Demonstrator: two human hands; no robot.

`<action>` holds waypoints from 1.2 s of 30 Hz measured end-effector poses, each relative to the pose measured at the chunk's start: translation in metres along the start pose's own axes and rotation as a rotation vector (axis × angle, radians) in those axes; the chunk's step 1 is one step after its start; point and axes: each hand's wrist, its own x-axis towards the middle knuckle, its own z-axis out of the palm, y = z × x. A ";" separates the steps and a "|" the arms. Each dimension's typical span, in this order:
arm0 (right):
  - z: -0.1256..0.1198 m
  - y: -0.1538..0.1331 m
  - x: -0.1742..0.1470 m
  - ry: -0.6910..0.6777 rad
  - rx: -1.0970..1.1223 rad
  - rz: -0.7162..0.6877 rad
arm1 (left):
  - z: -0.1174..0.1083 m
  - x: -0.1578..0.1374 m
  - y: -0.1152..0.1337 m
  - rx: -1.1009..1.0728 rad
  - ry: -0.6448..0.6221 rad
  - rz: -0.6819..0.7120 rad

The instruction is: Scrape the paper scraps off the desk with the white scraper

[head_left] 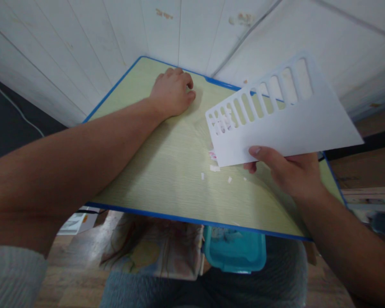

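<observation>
My right hand grips a white sheet with a row of cut-out slots, thumb on top and fingers beneath, tilted above the table's right half. The rounded slots grow longer toward the far right corner. Small white paper scraps lie on the tabletop below the sheet's near left corner, a pink-marked scrap among them. Toward the table's back edge, my left hand rests with fingers curled in and thumb close to the forefinger. Whatever it may hold is hidden.
A white plank wall rises behind the blue-edged table, with a grey cable running down it. Under the front edge sit a turquoise plastic container with pale bits inside and a patterned bag-like item, near my legs.
</observation>
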 end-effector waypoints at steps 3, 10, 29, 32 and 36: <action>-0.001 0.000 -0.001 -0.023 0.012 -0.016 | -0.001 0.000 0.002 0.001 -0.005 -0.009; -0.003 -0.001 -0.004 -0.080 0.026 0.019 | -0.002 -0.001 0.002 -0.007 -0.012 -0.003; -0.012 -0.011 -0.004 -0.361 0.074 0.131 | 0.001 0.001 0.001 -0.009 0.002 -0.014; -0.016 -0.014 -0.004 -0.490 0.110 0.198 | 0.001 0.002 0.000 -0.012 0.001 -0.009; -0.021 -0.015 -0.005 -0.595 0.203 0.297 | 0.006 0.005 -0.009 -0.116 -0.003 -0.007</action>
